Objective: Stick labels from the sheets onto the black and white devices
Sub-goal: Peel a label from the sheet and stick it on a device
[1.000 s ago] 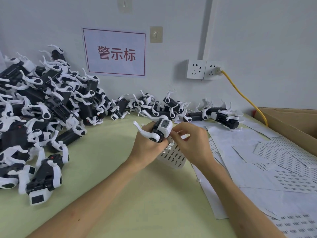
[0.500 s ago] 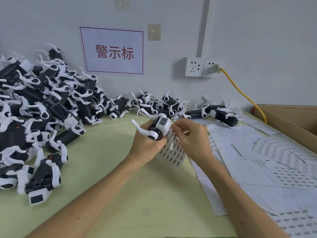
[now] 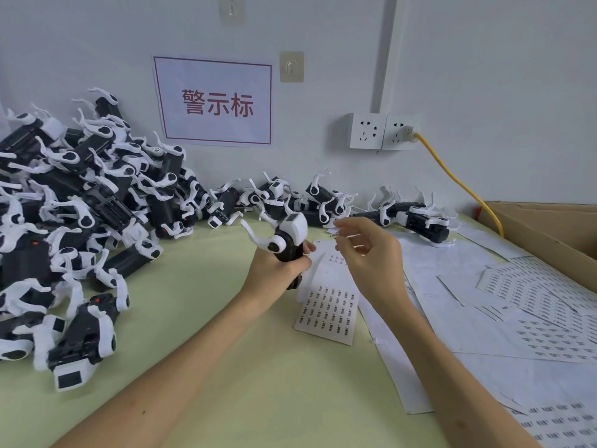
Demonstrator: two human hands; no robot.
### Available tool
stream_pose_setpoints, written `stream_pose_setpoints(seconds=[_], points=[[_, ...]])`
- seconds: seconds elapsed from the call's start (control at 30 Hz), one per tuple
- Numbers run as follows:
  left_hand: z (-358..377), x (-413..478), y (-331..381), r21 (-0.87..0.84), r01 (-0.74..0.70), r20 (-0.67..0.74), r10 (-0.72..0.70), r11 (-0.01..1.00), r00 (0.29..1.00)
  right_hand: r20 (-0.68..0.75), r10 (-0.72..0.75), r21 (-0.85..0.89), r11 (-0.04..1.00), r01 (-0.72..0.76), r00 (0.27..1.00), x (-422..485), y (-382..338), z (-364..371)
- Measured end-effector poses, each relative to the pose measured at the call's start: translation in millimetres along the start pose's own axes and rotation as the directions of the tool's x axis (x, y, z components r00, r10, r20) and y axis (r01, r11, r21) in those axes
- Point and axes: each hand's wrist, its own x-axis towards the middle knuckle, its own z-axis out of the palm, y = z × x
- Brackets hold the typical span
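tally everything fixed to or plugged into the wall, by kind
red-lettered sign: 1
adhesive hooks: 2
socket plates: 2
cable trunking: 1
yellow cable: 1
total: 7

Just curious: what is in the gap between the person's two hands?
In the head view, a label sheet, upper rows mostly bare, shows between the left hand gripping a device and the right hand pinching a small label.
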Motion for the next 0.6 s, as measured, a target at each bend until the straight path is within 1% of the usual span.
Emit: stream_pose_setpoints(seconds=[0.03, 0.1, 0.33, 0.47, 0.6], points=[[-0.2, -0.3, 2.0, -0.069, 0.019, 0.022, -0.017, 0.997, 1.000, 0.008, -0.005, -0.002, 1.000, 0.005, 1.000, -0.2, -0.3, 0.0], [0.0, -0.7, 5.5, -0.153, 0.044, 0.055, -0.036, 0.987, 0.998, 0.023, -0.004, -0.009, 1.000, 0.004, 1.000, -0.7, -0.2, 0.4], [-3.7, 0.3, 8.4, -0.313, 0.145, 0.109, -0.116, 0.939, 0.987, 0.047, -0.022, -0.041, 0.999, 0.024, 0.999, -2.3, 1.5, 1.4], [-4.2, 1.2, 8.5, -0.358, 0.168, 0.129, -0.129, 0.919, 0.983, 0.057, -0.028, -0.055, 0.998, 0.032, 0.998, -2.2, 2.9, 2.9], [-4.1, 0.1, 10.0, -0.363, 0.168, 0.130, -0.128, 0.917, 0.983, 0.057, -0.007, -0.068, 0.998, 0.011, 0.998, -1.3, 5.9, 3.2]])
